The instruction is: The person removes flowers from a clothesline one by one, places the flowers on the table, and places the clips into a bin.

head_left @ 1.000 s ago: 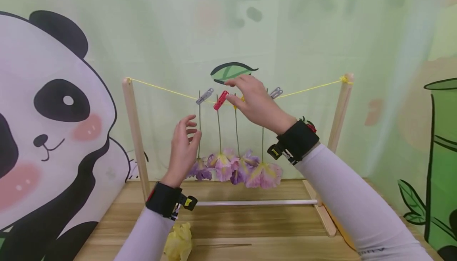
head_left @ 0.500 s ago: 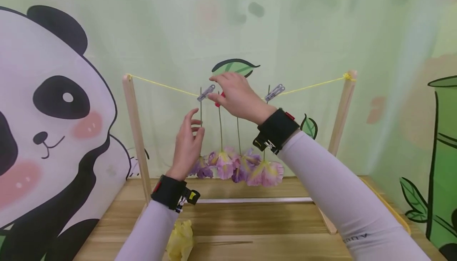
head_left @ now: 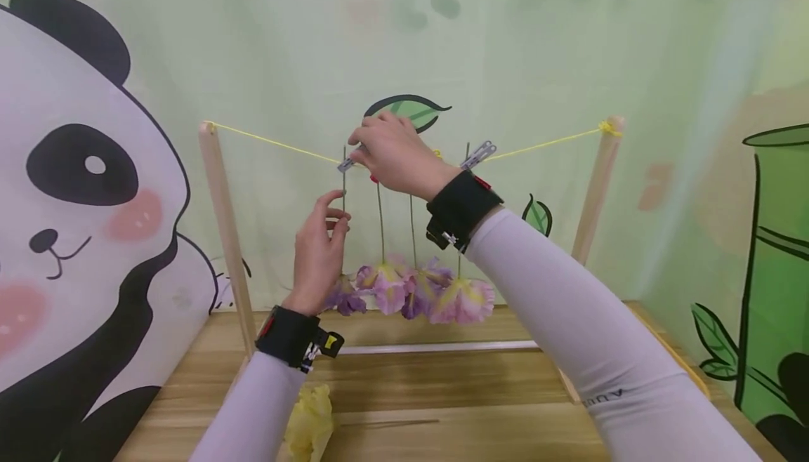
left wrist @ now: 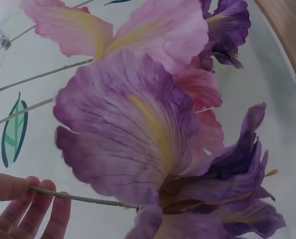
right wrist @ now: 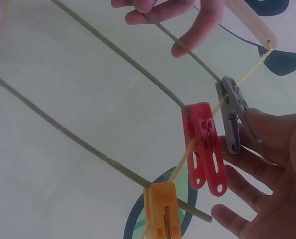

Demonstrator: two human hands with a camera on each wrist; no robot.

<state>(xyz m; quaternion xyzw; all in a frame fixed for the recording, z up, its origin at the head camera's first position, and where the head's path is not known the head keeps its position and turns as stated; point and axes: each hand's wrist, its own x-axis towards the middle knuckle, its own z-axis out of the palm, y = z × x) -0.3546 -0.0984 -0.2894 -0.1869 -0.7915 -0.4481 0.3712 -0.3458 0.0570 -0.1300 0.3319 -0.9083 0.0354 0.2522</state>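
Note:
My left hand (head_left: pixel 316 255) pinches the green stem (left wrist: pixel 83 199) of the purple iris (head_left: pixel 347 299), which hangs head-down at the left end of a row of irises. In the left wrist view its broad purple petals (left wrist: pixel 123 129) fill the middle. Above, my right hand (head_left: pixel 395 156) holds the handle ends of a grey clothespin (right wrist: pixel 232 114) between thumb and forefinger. That clothespin sits on the yellow string (head_left: pixel 278 143), at the top of this stem. Beside it are a red clothespin (right wrist: pixel 205 144) and an orange-yellow one (right wrist: pixel 162 209).
Wooden posts (head_left: pixel 222 216) (head_left: pixel 597 202) carry the string at both ends, with a white bar (head_left: pixel 436 347) low between them. More irises (head_left: pixel 461 300) hang to the right, the last under another grey clothespin (head_left: pixel 478 155). A yellow flower (head_left: pixel 308 420) lies on the wooden table (head_left: pixel 493 385).
My right hand has moved left along the string, past the red clothespin to the left grey one. My left hand has risen slightly and come to the left iris's stem.

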